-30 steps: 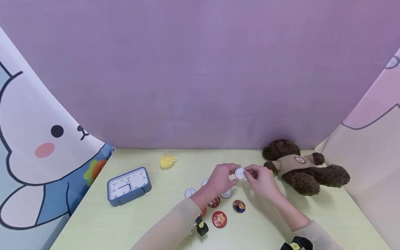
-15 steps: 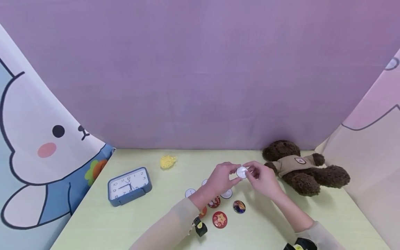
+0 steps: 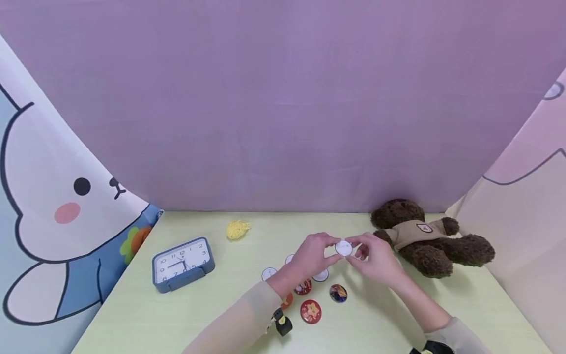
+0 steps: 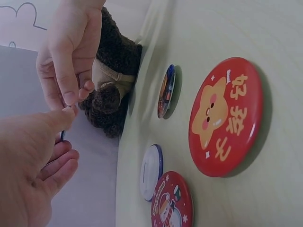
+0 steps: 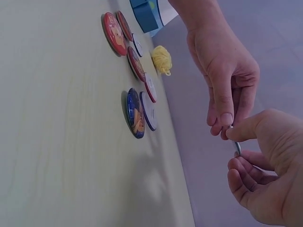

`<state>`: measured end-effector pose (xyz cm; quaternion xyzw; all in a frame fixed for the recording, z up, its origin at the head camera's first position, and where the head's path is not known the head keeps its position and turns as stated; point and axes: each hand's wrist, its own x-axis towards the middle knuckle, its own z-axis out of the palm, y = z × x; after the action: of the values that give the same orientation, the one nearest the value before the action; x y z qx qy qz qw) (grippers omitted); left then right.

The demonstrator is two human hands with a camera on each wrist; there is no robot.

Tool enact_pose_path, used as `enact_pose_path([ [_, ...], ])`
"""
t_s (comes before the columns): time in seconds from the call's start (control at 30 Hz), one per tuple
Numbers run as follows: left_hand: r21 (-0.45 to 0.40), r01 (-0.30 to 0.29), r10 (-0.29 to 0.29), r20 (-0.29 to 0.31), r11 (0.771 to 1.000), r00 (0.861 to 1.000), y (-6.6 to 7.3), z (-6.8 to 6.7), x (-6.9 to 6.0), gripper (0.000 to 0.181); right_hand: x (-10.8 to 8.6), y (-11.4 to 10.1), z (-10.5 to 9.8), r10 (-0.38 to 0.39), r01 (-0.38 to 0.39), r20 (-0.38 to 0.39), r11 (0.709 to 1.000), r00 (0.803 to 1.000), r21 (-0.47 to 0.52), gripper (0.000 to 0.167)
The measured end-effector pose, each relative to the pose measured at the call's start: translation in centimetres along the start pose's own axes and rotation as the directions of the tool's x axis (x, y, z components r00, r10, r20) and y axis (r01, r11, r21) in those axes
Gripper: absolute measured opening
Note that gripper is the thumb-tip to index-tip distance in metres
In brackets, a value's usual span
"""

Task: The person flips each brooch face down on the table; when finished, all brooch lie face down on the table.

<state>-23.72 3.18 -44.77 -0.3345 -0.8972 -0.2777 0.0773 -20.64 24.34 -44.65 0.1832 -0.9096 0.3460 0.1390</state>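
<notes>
Above the table, a round button badge (image 3: 343, 248) is held between both hands, its white back facing up in the head view. My left hand (image 3: 315, 253) pinches its left edge with thumb and finger. From the other side my right hand (image 3: 376, 260) pinches the right edge. Both wrist views show the badge nearly edge-on, mostly hidden by fingertips. Below lie a red star badge (image 3: 311, 311), a dark blue picture badge (image 3: 338, 293), a red snowman badge (image 4: 171, 203) and a white-backed badge (image 3: 320, 275). My left forearm partly covers other badges.
A blue clock (image 3: 183, 264) stands at the left of the table (image 3: 132, 314). Farther back lies a yellow yarn-like bundle (image 3: 238, 229). A brown teddy bear (image 3: 431, 246) in a beige shirt lies at the right, just beyond my right hand. A purple backdrop (image 3: 283, 123) closes off the rear.
The badge has shifted slightly right, and its tilt has varied. My right thumb and finger have spread from its face to its edge. The badges on the table have stayed put.
</notes>
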Motion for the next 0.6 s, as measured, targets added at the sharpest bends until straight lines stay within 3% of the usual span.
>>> enact_pose_path([
  [0.6, 0.084, 0.024, -0.032, 0.101, 0.996, 0.994, 0.0, 2.2, 0.0, 0.033, -1.0, 1.0, 0.6, 0.042, -0.037, 0.083, 0.997, 0.996, -0.063, 0.031],
])
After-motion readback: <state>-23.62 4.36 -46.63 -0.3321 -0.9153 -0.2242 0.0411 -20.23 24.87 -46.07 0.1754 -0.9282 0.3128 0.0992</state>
